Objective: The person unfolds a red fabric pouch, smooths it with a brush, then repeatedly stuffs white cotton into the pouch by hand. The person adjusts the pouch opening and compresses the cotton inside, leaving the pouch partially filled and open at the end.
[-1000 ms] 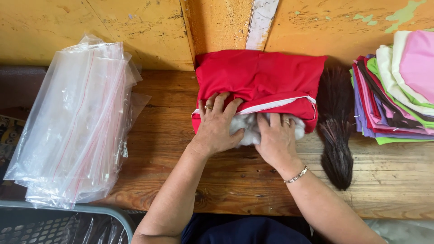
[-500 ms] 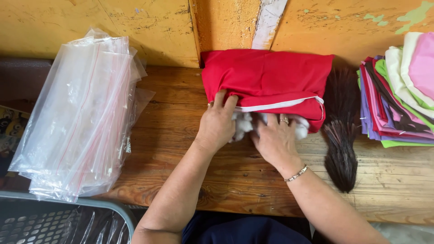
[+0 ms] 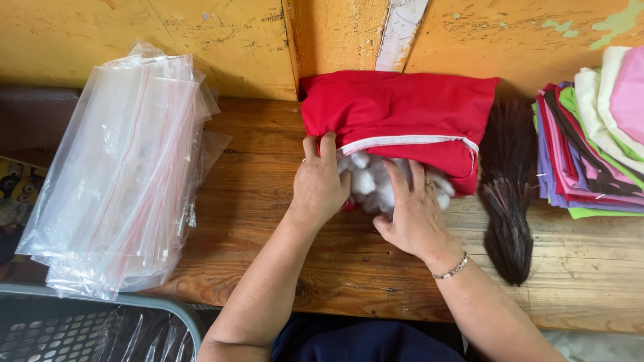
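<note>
Cushion cover (image 3: 396, 114) lying crosswise, opening toward person, both hands (image 3: 320, 184) at stuffing (image 3: 367, 181)

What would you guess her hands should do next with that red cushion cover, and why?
Probably push the white stuffing deeper into the red cover: tufts bulge out of its open edge under the right hand, while the left hand grips that edge.

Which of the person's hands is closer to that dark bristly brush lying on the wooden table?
The right hand. It presses the white stuffing just left of the dark bristly brush; the left hand is further left, gripping the red fabric cover.
</note>
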